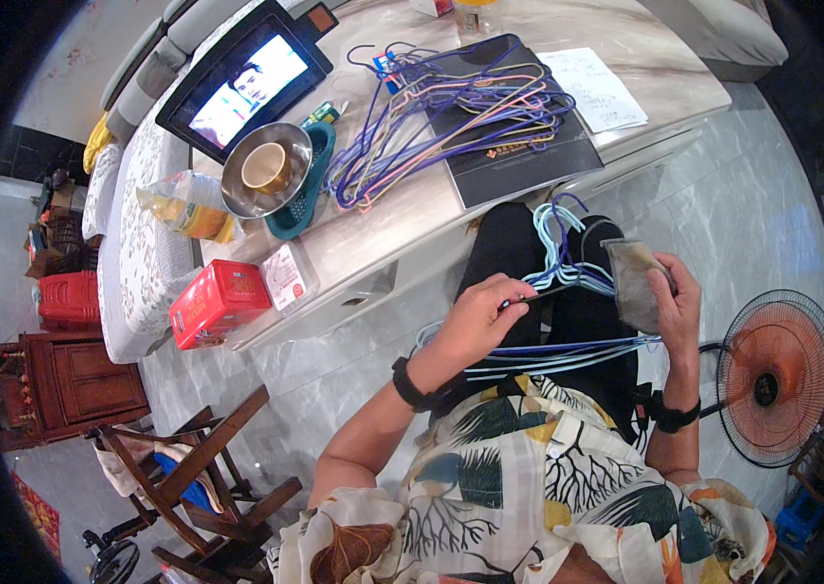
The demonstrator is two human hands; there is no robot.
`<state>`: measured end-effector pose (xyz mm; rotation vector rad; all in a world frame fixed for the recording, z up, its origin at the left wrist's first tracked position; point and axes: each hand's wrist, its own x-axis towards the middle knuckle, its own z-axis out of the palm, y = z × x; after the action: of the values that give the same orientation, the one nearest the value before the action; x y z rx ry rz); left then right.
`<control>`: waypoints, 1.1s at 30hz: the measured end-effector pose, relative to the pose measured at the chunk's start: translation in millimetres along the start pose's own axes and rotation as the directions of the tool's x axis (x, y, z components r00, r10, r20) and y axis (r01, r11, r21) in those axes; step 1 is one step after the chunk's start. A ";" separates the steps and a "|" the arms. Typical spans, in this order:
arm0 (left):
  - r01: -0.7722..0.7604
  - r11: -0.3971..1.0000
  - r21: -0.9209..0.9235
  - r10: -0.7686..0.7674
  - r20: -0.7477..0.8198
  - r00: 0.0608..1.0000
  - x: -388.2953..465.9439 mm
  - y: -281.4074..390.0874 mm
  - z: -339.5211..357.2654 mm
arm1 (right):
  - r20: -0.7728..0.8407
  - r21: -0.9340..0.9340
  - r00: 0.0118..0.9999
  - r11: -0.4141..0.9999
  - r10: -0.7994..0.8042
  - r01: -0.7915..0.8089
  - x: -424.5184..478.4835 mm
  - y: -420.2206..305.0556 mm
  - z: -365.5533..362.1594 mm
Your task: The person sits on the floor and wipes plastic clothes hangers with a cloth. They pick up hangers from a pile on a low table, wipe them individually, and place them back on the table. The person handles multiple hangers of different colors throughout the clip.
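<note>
My left hand point(474, 321) pinches a thin dark clothes hanger at one side. In my right hand point(678, 299) is a grey cloth point(634, 285) with yellowish stains, folded about the hanger's other side; the part under the cloth is hidden. A bunch of light-blue hangers point(547, 232) and a dark-blue hanger point(567, 237) rests on my lap, hooks toward the table, their lower bars crossing my thighs. Across the table's edge from me lies a tangled pile of hangers point(448, 120) in blue, purple, pink and yellow, partly on a flat black case or folder point(521, 171).
The marble-patterned table point(397, 226) also bears a lit screen point(251, 87), a steel bowl point(236, 179) with a cup, a teal basket point(302, 212), a red tin point(218, 306) and a handwritten sheet point(594, 87). A fan point(769, 379) stands at right, a wooden chair point(185, 474) at lower left.
</note>
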<state>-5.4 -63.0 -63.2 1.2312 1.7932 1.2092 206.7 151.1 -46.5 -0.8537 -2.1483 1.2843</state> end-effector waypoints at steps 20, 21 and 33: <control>-0.051 0.975 -0.215 0.023 -0.129 0.991 7.5 28.6 7.2 | -0.029 -0.089 0.942 0.939 -0.336 0.332 2.1 -48.2 38.3; -0.062 0.975 -0.213 0.034 -0.135 0.990 7.8 27.5 7.6 | -0.028 -0.082 0.943 0.941 -0.332 0.329 3.0 -47.1 37.9; -0.086 0.982 -0.171 0.070 -0.100 0.993 8.0 31.4 5.8 | -0.024 -0.062 0.962 0.961 -0.271 0.269 9.0 -42.9 35.4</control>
<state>7.6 -49.3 -36.2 1.1701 1.6767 1.4574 165.2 121.3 -22.7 -0.5737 -2.1964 1.0679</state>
